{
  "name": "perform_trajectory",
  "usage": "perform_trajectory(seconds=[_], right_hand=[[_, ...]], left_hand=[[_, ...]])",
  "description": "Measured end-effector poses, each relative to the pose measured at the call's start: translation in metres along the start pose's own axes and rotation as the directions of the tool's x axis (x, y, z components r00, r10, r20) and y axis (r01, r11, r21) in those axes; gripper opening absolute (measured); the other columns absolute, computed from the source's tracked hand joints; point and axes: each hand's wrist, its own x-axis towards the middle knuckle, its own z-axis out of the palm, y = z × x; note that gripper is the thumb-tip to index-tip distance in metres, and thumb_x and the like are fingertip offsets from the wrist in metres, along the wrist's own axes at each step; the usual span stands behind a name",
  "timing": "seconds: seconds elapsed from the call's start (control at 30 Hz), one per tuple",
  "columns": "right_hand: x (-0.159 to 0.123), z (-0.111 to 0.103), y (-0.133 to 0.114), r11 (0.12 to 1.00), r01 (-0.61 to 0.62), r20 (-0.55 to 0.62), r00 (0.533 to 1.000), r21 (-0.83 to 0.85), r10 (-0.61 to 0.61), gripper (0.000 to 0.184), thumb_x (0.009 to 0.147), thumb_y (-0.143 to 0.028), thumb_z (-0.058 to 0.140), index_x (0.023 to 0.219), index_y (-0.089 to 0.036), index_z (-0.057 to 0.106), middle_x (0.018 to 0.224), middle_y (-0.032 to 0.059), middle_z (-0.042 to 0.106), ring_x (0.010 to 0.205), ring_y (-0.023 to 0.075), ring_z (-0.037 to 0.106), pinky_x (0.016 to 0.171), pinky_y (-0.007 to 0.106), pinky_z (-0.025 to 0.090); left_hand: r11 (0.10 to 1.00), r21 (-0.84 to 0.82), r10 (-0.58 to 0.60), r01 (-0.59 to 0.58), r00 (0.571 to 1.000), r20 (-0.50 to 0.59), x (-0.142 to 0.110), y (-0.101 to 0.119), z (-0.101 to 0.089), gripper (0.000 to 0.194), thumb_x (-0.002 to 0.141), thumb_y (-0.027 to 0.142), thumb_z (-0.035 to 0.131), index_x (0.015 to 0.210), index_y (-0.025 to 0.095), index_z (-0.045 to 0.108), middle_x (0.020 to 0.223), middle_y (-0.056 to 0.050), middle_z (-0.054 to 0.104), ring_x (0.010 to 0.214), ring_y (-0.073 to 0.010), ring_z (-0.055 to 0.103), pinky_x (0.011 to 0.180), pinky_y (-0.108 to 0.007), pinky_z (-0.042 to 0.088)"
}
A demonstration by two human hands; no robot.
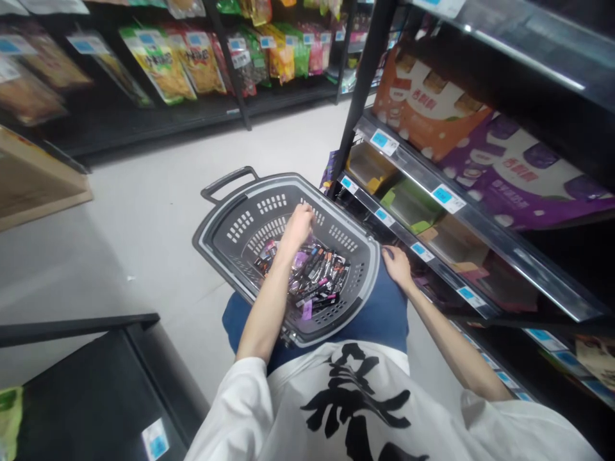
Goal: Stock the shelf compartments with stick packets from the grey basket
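Mid-frame, the shopping basket (223, 246) sits over the lap (391, 294), likely for steadiness, packets (319, 275) heaped inside. Left hand (300, 224) curls in there too, right hand (397, 266) beside its rim (373, 262); I can't tell either grip.

A pale grey floor (158, 224) runs between dark shelves. Colourful snack bags (158, 67) line the far shelf (168, 121), above its front edge. The right shelf (416, 170) bears orange and purple cartons (523, 169), price labels (448, 198) along its front edges, light glinting there. A cardboard box (38, 176) and low black stand (81, 397) flank the aisle.
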Motion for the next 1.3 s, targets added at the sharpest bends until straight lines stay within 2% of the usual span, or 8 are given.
perform_trajectory(seconds=[0.33,0.5,0.6,0.77,0.9,1.03,1.17,1.3], right_hand=[[-0.015,-0.014,0.0,0.997,-0.025,-0.072,0.997,0.068,0.03,0.045,0.095,-0.047,0.048,0.12,-0.017,0.071,0.127,0.0127,0.071,0.119,0.0266,0.063,0.111,0.043,0.042],[-0.038,-0.028,-0.018,0.965,0.076,-0.364,0.931,0.252,0.022,0.036,0.094,-0.037,0.044,0.108,-0.016,0.07,0.115,0.013,0.073,0.107,0.0235,0.067,0.102,0.04,0.049],[-0.041,-0.034,-0.064,0.935,0.266,-0.492,0.862,0.236,-0.121,0.027,0.095,-0.035,0.047,0.095,-0.021,0.069,0.102,0.0106,0.072,0.104,0.0245,0.065,0.1,0.043,0.05],[0.015,-0.007,-0.185,0.741,0.525,-0.178,0.847,0.417,-0.5,0.032,0.098,-0.044,0.054,0.12,-0.025,0.066,0.128,0.0084,0.068,0.12,0.0251,0.059,0.108,0.045,0.045],[0.066,0.046,-0.243,0.666,0.317,0.062,0.875,0.675,-0.48,0.058,0.096,-0.071,0.045,0.121,-0.023,0.064,0.121,0.0054,0.07,0.117,0.0224,0.063,0.108,0.039,0.046],[0.065,0.078,-0.253,0.484,-0.052,0.319,0.812,0.874,-0.489,0.069,0.078,-0.087,0.053,0.096,-0.021,0.064,0.079,-0.0003,0.07,0.07,0.0178,0.068,0.07,0.033,0.057],[0.051,0.082,-0.256,0.306,-0.245,0.365,0.819,0.92,-0.442,0.064,0.067,-0.08,0.073,0.088,-0.021,0.062,0.071,-0.0017,0.071,0.057,0.0143,0.065,0.056,0.028,0.055],[0.058,0.083,-0.259,0.16,-0.308,0.344,0.884,0.938,-0.316,0.055,0.07,-0.066,0.082,0.093,-0.018,0.07,0.085,0.004,0.077,0.063,0.0142,0.068,0.062,0.029,0.058]], left_hand=[[0.976,-0.099,0.185,-0.195,0.977,-0.103,-0.002,0.012,-0.016,0.046,0.083,-0.001,0.039,0.108,0.016,0.072,0.111,-0.012,0.063,0.108,-0.0248,0.057,0.097,-0.037,0.049],[0.971,-0.163,0.149,-0.177,0.974,-0.171,-0.003,0.004,-0.018,0.039,0.087,0.003,0.037,0.096,0.019,0.071,0.116,-0.01,0.066,0.112,-0.0233,0.061,0.097,-0.035,0.051],[0.952,-0.213,0.17,-0.22,0.958,-0.232,-0.002,-0.003,-0.018,0.04,0.085,0.001,0.036,0.095,0.02,0.07,0.119,-0.008,0.067,0.12,-0.0209,0.062,0.104,-0.035,0.05],[0.897,-0.348,0.085,-0.273,0.878,-0.47,0.001,-0.001,-0.021,0.031,0.089,0.004,0.041,0.082,0.019,0.068,0.111,-0.007,0.072,0.122,-0.0199,0.065,0.106,-0.037,0.051],[0.839,-0.492,-0.116,-0.232,0.807,-0.579,0.004,-0.001,-0.022,0.022,0.092,0.012,0.05,0.079,0.02,0.066,0.104,-0.004,0.073,0.114,-0.0193,0.069,0.1,-0.035,0.056],[0.676,-0.695,-0.319,-0.243,0.754,-0.574,0.011,-0.009,-0.015,0.015,0.091,0.021,0.058,0.077,0.02,0.06,0.1,-0.005,0.073,0.11,-0.0198,0.071,0.1,-0.036,0.057],[0.494,-0.852,-0.468,-0.173,0.773,-0.429,0.016,-0.018,-0.009,0.014,0.089,0.034,0.067,0.094,0.022,0.063,0.11,-0.007,0.073,0.108,-0.0209,0.072,0.091,-0.036,0.061],[0.289,-0.957,-0.5,0.011,0.855,-0.141,0.019,-0.023,-0.007,0.046,0.091,0.057,0.061,0.124,0.026,0.059,0.12,-0.01,0.072,0.095,-0.0203,0.074,0.071,-0.031,0.061]])
